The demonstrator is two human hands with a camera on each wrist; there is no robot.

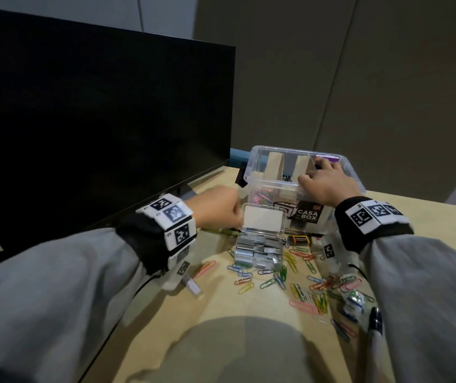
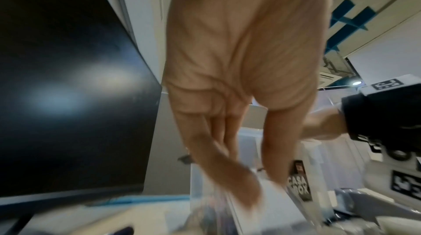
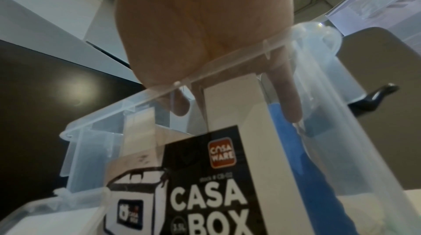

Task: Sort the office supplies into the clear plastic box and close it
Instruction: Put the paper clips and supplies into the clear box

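Note:
The clear plastic box [image 1: 273, 184] with a CASA BOX label stands open at the far side of the desk, cardboard dividers [image 1: 276, 162] inside it. My right hand [image 1: 315, 170] reaches over its front rim into the right compartment, fingers spread downward beside a divider [image 3: 230, 102] and near a purple item [image 1: 329, 157]; nothing shows gripped. Through the box wall [image 3: 341, 149] I see those fingers. My left hand [image 1: 235, 217] is at the left edge of a small clear case [image 1: 260, 244] of metal clips with its lid up. Its fingers [image 2: 239, 181] point down, blurred, beside the lid.
Coloured paper clips [image 1: 298, 272] lie scattered over the near desk. A small orange-black packet [image 1: 300, 239], a marker [image 1: 374, 324], a bag of clips [image 1: 355, 299] and a small white stick [image 1: 192, 286] lie among them. A dark monitor [image 1: 83, 120] stands at the left.

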